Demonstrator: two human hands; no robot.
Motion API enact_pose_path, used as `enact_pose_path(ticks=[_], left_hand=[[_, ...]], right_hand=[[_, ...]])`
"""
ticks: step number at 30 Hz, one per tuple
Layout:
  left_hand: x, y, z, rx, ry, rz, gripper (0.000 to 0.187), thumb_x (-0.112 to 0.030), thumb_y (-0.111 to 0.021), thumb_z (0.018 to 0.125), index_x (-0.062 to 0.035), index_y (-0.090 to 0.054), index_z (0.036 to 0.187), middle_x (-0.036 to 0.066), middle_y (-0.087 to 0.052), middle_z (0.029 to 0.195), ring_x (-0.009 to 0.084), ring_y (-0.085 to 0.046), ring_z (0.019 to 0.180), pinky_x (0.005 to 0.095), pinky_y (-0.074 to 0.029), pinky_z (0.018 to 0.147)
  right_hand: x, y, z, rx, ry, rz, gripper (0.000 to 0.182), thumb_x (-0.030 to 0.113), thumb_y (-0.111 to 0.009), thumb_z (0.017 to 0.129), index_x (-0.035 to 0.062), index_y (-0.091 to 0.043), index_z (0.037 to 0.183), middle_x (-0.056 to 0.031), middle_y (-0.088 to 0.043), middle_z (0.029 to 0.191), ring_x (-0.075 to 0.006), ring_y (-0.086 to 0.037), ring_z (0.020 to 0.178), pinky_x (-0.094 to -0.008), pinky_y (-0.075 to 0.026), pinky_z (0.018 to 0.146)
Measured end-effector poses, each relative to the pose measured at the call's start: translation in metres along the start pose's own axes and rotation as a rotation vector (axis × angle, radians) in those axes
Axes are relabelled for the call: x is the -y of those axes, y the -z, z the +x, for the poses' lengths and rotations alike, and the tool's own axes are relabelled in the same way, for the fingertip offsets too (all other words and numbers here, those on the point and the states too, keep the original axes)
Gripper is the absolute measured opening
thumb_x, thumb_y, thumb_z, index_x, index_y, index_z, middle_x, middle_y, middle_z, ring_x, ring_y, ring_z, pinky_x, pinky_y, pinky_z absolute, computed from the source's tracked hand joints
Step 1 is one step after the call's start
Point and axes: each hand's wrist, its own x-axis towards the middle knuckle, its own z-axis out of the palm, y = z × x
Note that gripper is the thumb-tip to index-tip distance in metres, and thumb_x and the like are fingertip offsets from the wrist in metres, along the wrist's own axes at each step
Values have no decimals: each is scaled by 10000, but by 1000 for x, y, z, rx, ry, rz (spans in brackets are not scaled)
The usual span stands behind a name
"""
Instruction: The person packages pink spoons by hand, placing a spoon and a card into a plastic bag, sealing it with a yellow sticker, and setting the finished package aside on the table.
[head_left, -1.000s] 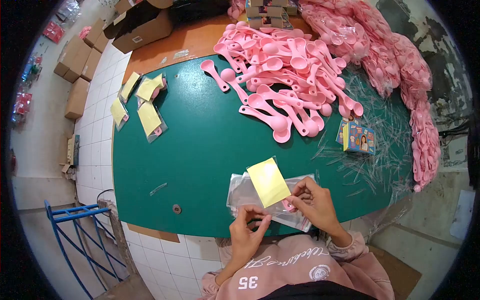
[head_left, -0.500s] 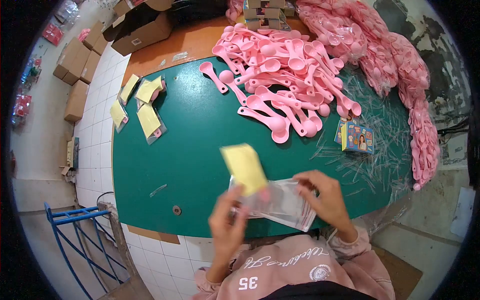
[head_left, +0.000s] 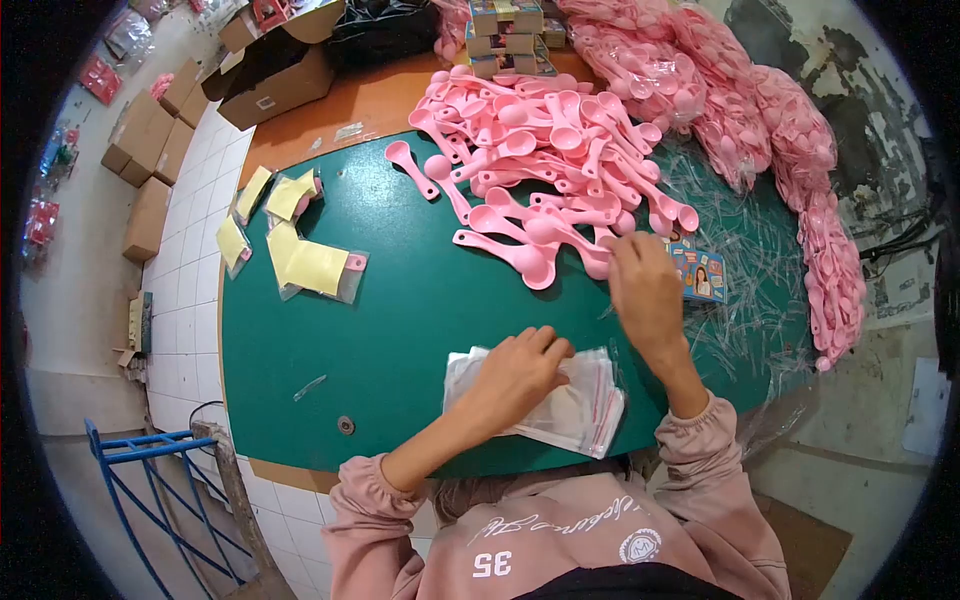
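My left hand [head_left: 518,378] rests over a stack of clear zip-lock bags [head_left: 585,415] at the table's near edge. Its fingers are curled down onto the top bag, and the thumb is partly hidden. My right hand [head_left: 647,295] reaches to the near right side of a heap of pink measuring spoons [head_left: 560,130]. Its fingers are closed at one pink spoon [head_left: 594,258] there. Beside that hand, partly behind it, is a small pile of printed blue cards [head_left: 705,277]. Filled packets with yellow cards [head_left: 315,268] lie at the left of the table.
Bulging bags of pink spoons [head_left: 740,140] line the right side. Thin clear plastic strips [head_left: 740,320] litter the green tabletop [head_left: 390,350]. Bundled card stacks [head_left: 505,40] and an open cardboard box [head_left: 275,85] stand at the back. A blue metal rack [head_left: 150,445] is at lower left.
The yellow-card packet has left my left hand and lies with the others at the left. That hand is back over the bags; my right hand has moved from the bags up to the spoons.
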Motion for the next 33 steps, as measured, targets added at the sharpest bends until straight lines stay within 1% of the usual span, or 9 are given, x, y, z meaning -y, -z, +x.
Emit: enact_pose_path(ticks=[6, 8, 11, 18, 23, 25, 29, 31, 33], left_hand=[[7, 19, 6, 52, 170, -434, 179, -120, -674, 713, -59, -566, 842, 68, -565, 766, 215, -561, 692, 310, -458, 591], [16, 17, 4, 21, 114, -394, 183, -108, -681, 711, -53, -563, 839, 66, -572, 760, 205, -562, 683, 300, -456, 591], [11, 19, 5, -54, 117, -476, 186, -74, -688, 702, -44, -564, 838, 55, -568, 714, 181, -561, 644, 278, -458, 596], [15, 13, 3, -19, 183, -424, 162, -71, -648, 735, -25, -535, 842, 100, -617, 747, 217, -616, 639, 300, -472, 581], [11, 24, 2, 75, 281, -535, 139, -69, -613, 786, -9, -513, 863, 123, -637, 757, 214, -649, 669, 280, -491, 612], [10, 28, 2, 23, 301, -529, 139, -69, -589, 810, -6, -490, 884, 134, -637, 846, 204, -650, 767, 289, -496, 660], [15, 35, -3, -202, 130, -520, 136, -63, -576, 818, -18, -480, 903, 140, -617, 968, 205, -628, 867, 294, -490, 693], [13, 38, -8, -154, 419, -1029, 152, -88, -592, 812, -33, -486, 906, 137, -584, 1047, 221, -600, 924, 306, -480, 701], [3, 36, -5, -135, 385, -692, 159, -108, -607, 801, -41, -495, 892, 127, -589, 1019, 219, -602, 905, 307, -480, 697]], right_hand=[[-25, 35, -15, -89, -229, 304, 150, 22, -570, 779, 9, -572, 928, -106, -564, 866, -238, -569, 793, -312, -465, 692], [-22, 48, -21, 18, -634, 1010, 126, -37, -528, 806, -15, -553, 928, -89, -557, 858, -173, -577, 795, -279, -478, 719], [-23, 51, -32, 41, -503, 1209, 145, -88, -491, 806, -18, -539, 924, -77, -540, 862, -135, -561, 813, -270, -484, 741], [-4, 79, -50, 119, -46, 952, 217, -102, -608, 671, 7, -549, 849, -107, -557, 877, -145, -538, 753, -230, -438, 674], [-2, 79, -61, 267, -180, 931, 185, -54, -630, 692, 4, -553, 851, -85, -591, 813, -196, -556, 756, -306, -450, 661], [-6, 72, -63, 240, -31, 627, 169, -85, -608, 694, -15, -563, 841, -102, -603, 813, -202, -551, 698, -276, -433, 623], [-5, 73, -65, 245, -76, 564, 164, -91, -596, 693, -14, -568, 834, -103, -593, 808, -240, -552, 698, -298, -443, 623], [-5, 74, -64, 282, -109, 593, 135, -18, -597, 737, 0, -554, 864, -109, -577, 814, -271, -549, 760, -342, -443, 645], [-6, 74, -62, 301, -112, 588, 134, -15, -596, 738, 1, -554, 864, -108, -576, 811, -272, -549, 764, -344, -443, 643]])
